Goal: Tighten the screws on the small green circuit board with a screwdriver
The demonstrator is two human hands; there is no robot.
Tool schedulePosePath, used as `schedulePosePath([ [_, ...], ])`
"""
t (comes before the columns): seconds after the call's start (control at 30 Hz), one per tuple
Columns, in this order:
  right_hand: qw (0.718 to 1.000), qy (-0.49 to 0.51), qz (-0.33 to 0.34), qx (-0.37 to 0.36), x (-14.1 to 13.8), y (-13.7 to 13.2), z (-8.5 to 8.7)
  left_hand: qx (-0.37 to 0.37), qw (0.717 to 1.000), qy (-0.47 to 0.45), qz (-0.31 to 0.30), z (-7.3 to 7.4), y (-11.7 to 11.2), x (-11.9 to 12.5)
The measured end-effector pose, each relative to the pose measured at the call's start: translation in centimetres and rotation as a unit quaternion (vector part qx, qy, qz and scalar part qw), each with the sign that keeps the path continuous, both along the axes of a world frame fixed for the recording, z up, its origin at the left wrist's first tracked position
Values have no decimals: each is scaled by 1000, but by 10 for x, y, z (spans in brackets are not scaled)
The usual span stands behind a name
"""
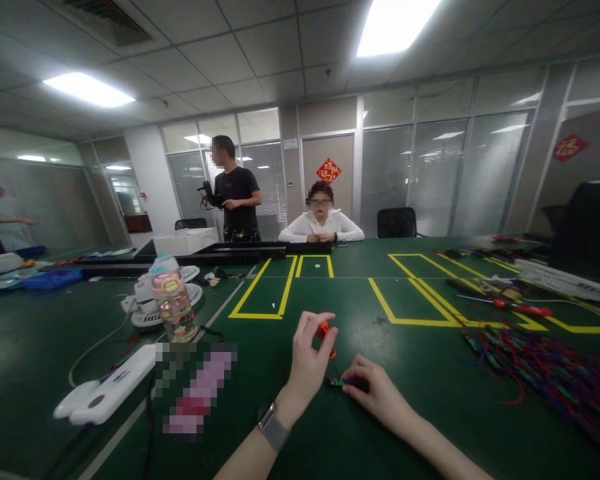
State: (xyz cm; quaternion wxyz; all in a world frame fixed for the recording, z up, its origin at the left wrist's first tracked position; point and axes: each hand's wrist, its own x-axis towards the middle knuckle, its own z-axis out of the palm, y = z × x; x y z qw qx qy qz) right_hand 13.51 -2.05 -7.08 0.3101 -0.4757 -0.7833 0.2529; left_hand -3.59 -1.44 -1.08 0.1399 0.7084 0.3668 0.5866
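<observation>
My left hand [307, 360] is raised over the green table [410, 400], its fingers pinched on a small red-handled tool [324, 331] that points down. Just right of it my right hand [375, 390] rests on the table, fingers closed on a small green circuit board [337, 383] with a dark part beside it. The tool's tip hangs just above the board. A watch sits on my left wrist.
A water bottle [174, 307], small white fans [150, 300] and a white power strip [105, 393] lie at the left. A heap of coloured wires [545, 367] and red-handled tools [525, 308] lie at the right. Across the table a person sits [321, 223]; another stands behind [236, 193].
</observation>
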Motion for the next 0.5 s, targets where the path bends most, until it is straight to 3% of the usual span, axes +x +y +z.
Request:
schedulePosePath([
  [0.17,1000,3,1,-3,0,0,1,-32,999,-17,-31,-1,-2,0],
  [0.37,1000,6,0,0,0,-1,2,-5,1000,0,19,-3,1,0],
  [0.5,1000,7,2,0,0,-2,3,-3,1000,-1,8,-1,0,1],
])
